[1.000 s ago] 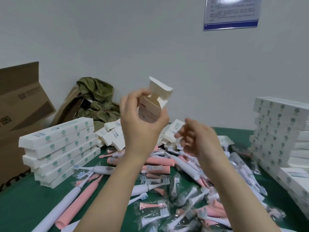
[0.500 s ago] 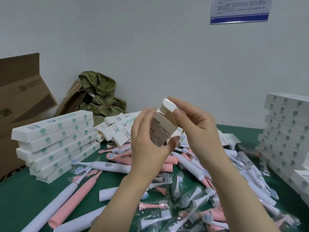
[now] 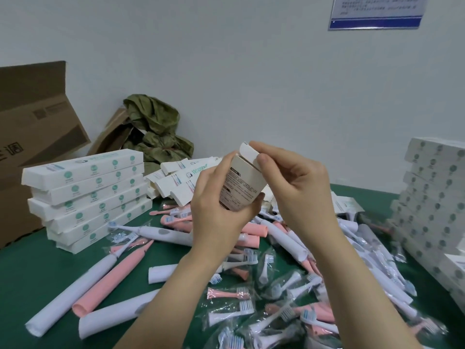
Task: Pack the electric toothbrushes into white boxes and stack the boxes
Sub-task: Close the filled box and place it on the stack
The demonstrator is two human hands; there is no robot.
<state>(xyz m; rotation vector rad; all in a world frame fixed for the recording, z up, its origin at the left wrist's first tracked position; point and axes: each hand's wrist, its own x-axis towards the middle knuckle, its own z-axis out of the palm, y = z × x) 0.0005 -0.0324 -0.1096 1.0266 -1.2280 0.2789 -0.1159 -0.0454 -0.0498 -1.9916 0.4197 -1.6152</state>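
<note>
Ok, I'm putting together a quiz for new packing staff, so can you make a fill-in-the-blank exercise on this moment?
1. The left hand grips a white box, and the right hand pinches its end ____.
2. The loose toothbrush handles on the table are either white or ____.
3. The table cover under them is ____.

Missing words: flap; pink; green.
</note>
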